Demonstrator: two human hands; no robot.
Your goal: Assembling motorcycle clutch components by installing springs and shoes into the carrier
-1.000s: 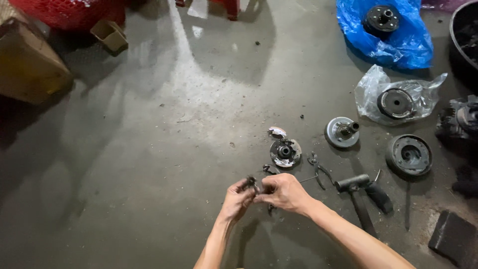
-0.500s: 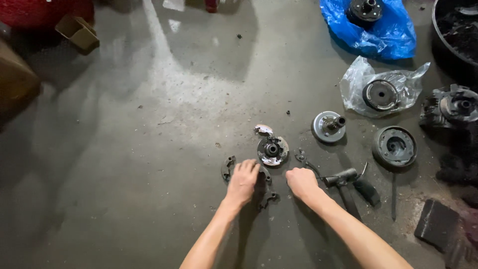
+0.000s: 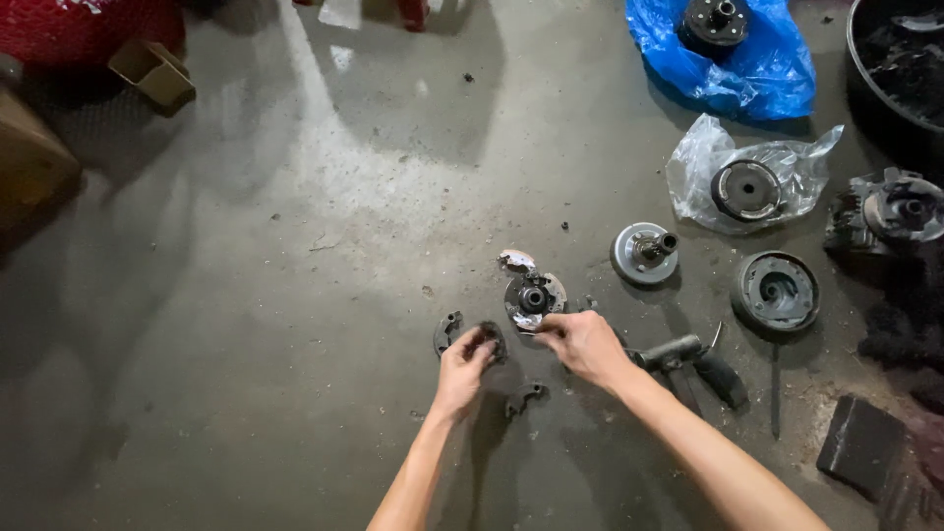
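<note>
My left hand (image 3: 463, 364) reaches down to the concrete floor, its fingers closed around a small dark curved metal shoe (image 3: 489, 338). A second curved shoe (image 3: 447, 332) lies just left of it, and a third dark piece (image 3: 523, 397) rests on the floor between my forearms. My right hand (image 3: 584, 344) pinches the lower edge of a round metal clutch plate (image 3: 534, 297) with a dark hub. A shiny bent scrap (image 3: 516, 261) lies just above that plate.
Right of my hands lie a dark hand tool (image 3: 688, 356), a flanged disc with a shaft (image 3: 644, 253) and a dark drum (image 3: 775, 291). A clear bag (image 3: 708, 157) and a blue bag (image 3: 757, 69) each hold a round part. Boxes (image 3: 149, 69) stand far left.
My hands, held together a second ago, have parted. The left went down to the curved shoes, and the right reached up to the round plate.
</note>
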